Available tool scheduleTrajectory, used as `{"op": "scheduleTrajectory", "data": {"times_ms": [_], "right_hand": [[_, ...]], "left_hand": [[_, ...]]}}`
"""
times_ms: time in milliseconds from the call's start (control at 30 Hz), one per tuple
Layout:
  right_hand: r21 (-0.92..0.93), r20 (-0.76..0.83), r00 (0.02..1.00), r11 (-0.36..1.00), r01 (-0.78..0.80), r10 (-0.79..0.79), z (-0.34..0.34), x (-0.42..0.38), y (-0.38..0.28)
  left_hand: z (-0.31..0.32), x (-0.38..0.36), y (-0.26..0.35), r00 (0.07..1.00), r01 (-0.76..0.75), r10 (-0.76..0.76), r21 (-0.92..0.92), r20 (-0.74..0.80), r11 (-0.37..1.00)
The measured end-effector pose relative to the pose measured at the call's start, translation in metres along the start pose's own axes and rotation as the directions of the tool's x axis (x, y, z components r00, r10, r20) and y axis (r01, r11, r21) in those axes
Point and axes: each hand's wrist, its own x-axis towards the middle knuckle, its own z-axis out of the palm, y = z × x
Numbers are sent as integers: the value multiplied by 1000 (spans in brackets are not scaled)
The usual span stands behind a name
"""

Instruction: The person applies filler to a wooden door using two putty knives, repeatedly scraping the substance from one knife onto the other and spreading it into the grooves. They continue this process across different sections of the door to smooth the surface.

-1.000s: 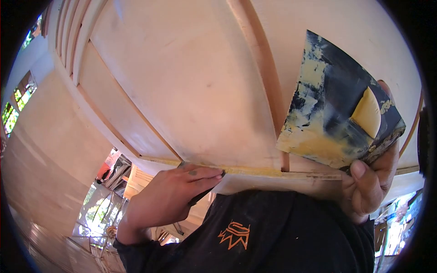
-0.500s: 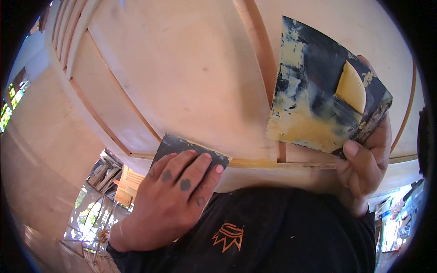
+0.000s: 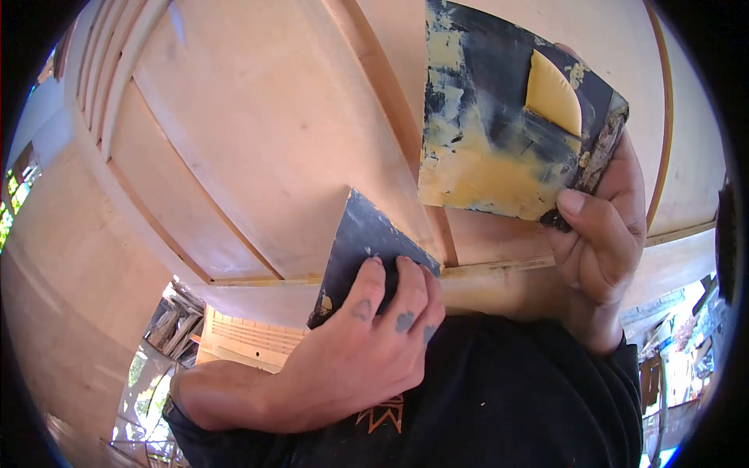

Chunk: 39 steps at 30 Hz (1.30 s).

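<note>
My left hand [image 3: 360,351] is closed on a small dark putty spreader [image 3: 349,249], its fingers pressed on the flat face. The spreader stands tilted against or just before the lower rail [image 3: 499,267] of a pale wooden piece; whether its edge touches is not plain. In my right hand [image 3: 605,246] is a larger black putty board [image 3: 488,109], gripped at its right edge with the thumb on the face. Yellowish putty is smeared over the board, and a thick lump of putty [image 3: 555,95] sits near its right side.
The wooden piece has smooth panels [image 3: 273,132], raised strips [image 3: 382,78] and curved slats [image 3: 117,62] at upper left. Below left are a slatted wooden part [image 3: 246,339] and a pile of wood scraps [image 3: 173,327]. My dark shirt [image 3: 515,390] is close to the lower rail.
My left hand has shifted right along the rail, and the spreader has turned to a steeper tilt. The putty board in my right hand appears farther left and higher; the view has shifted too.
</note>
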Motion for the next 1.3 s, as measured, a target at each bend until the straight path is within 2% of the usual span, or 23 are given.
{"op": "scheduleTrajectory", "data": {"times_ms": [133,200,333,400,467,633,767,933,1033,1133,1167,1233,1300], "right_hand": [[49,-26,1000,999,14,-13,6,1,2],[14,-52,999,1000,13,-12,8,1,1],[-59,-75,997,998,27,-32,4,1,2],[-33,-56,998,999,22,-24,1,0,2],[-93,-78,997,995,19,-26,-13,-7,-7],[-88,-57,997,995,39,-45,-11,-4,0],[-102,-42,998,994,51,-55,-10,-2,4],[-161,-43,999,987,-6,-1,-7,-3,-2],[-151,-60,998,988,9,-19,-6,-4,0],[-70,-112,991,995,64,-72,-3,-5,4],[-64,-131,989,996,58,-66,-1,-5,5],[-57,-161,985,997,47,-55,4,-5,5],[-58,-107,994,997,-42,35,0,-6,1]], "left_hand": [[1,-11,-7,997,-43,40,55,59,998],[7,-19,-10,997,-58,53,94,53,994],[10,-40,-17,988,-32,20,78,150,996],[19,-53,-19,990,8,-20,81,143,997],[19,-53,-9,986,41,-55,89,157,995],[23,-79,-18,953,199,-185,-35,240,979],[27,-90,-20,935,241,-236,16,266,970],[25,-95,-28,911,238,-236,35,339,971],[21,-100,-34,866,294,-291,56,408,954],[7,-109,-42,897,426,-411,-67,162,902],[-2,-108,-44,873,487,-481,-124,79,864],[4,-113,-45,799,517,-586,-342,-135,785],[18,-118,-47,698,452,-640,-495,-321,742]]}}
